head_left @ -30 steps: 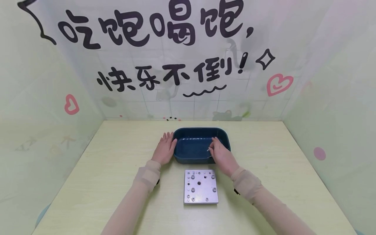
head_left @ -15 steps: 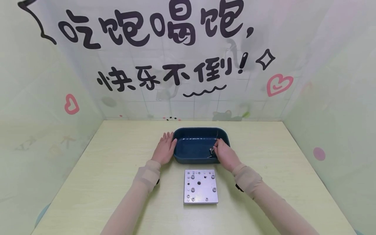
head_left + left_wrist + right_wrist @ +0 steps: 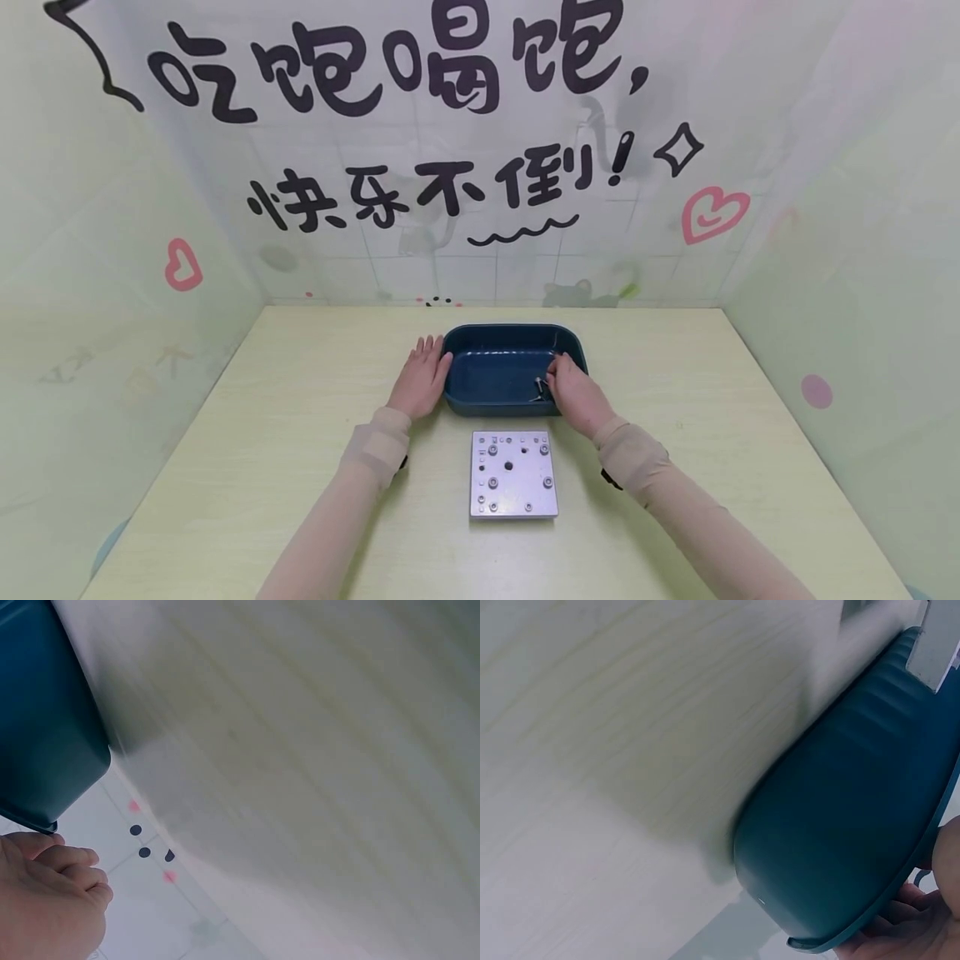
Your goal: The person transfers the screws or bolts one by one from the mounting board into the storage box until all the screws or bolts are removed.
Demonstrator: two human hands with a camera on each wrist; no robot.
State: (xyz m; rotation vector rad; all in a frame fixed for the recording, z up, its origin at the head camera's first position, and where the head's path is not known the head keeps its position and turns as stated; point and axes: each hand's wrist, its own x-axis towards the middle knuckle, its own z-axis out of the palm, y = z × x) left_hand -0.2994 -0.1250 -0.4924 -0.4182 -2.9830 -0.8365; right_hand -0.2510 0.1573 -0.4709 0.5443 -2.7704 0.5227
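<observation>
My left hand (image 3: 420, 379) rests against the left end of a dark blue tray (image 3: 517, 410), its fingers lying along the rim; the left wrist view shows its fingertips at the rim. Over the tray's right end reaches my right hand (image 3: 579, 396), fingers bent down inside. Small screw-like metal pieces (image 3: 538, 387) lie just left of those fingers. Whether the fingertips pinch anything is hidden. In the right wrist view, that hand (image 3: 900, 930) is partly behind the tray wall (image 3: 832, 825). A square silver metal plate (image 3: 517, 492) with holes and several socket-head screws lies in front of the tray.
The pale wood-grain table (image 3: 300, 433) holds the tray and plate. A printed white wall sheet (image 3: 480, 275) stands behind the tray, with side sheets at left and right.
My right hand has shifted right inside the tray, then stayed there. The small metal pieces now show beside its fingers. My left hand, tray and plate keep their places.
</observation>
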